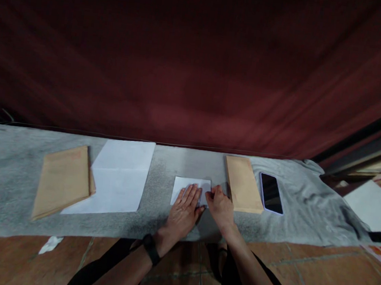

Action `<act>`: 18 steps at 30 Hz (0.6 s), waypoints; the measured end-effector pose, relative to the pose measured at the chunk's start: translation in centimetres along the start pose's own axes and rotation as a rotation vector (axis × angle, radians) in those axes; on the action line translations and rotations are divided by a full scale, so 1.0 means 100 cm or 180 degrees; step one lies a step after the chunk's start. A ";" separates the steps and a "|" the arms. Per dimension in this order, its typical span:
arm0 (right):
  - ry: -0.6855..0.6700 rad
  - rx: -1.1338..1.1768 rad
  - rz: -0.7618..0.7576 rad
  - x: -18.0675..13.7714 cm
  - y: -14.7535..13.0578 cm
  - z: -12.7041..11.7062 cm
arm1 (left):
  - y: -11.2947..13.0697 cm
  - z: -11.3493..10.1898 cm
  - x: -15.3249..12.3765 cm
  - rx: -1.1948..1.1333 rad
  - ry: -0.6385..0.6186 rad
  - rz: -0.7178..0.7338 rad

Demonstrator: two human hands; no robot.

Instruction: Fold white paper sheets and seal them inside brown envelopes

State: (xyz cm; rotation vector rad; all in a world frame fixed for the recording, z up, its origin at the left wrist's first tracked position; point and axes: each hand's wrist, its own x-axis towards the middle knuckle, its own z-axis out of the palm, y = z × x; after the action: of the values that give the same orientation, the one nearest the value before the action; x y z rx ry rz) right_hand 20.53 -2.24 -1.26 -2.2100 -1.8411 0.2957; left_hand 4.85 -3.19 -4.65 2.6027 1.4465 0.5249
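Note:
A small folded sheet of white paper (179, 187) lies on the grey cloth in front of me. My left hand (185, 207) rests flat on it, fingers stretched out and pointing away from me. At the paper's right edge is my right hand (220, 208), its fingers curled and closed on that edge, with the thumb side towards the paper. The undersides of the right fingers are hidden. Just right of this hand lies a brown envelope (245, 184).
A phone (271, 193) in a lilac case lies right of the envelope. On the left, large creased white paper (124, 176) lies partly under a stack of brown envelopes (63, 179). The grey cloth (162, 167) ends at a dark red curtain (195, 93). A crumpled tissue (51, 245) is on the tiled floor.

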 end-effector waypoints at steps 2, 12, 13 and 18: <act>0.0264 0.0135 -0.0374 -0.002 -0.006 0.004 | 0.000 0.004 -0.002 0.0082 -0.0004 0.0018; 0.0262 0.0173 -0.1627 -0.018 -0.011 0.044 | -0.020 0.013 -0.003 0.0073 -0.0034 -0.0145; 0.0304 0.0125 -0.1627 -0.018 -0.009 0.046 | -0.024 0.012 -0.002 0.0048 -0.0036 -0.0241; 0.0554 -0.0068 -0.1587 -0.017 -0.003 0.052 | -0.039 0.004 0.001 -0.0001 0.0047 -0.0529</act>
State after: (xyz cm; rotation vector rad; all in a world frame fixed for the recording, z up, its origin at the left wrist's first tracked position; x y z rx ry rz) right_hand 18.31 -3.58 -6.06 -1.6465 -2.2097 -0.0132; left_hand 1.96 -1.00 -6.02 2.4539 1.6480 0.5244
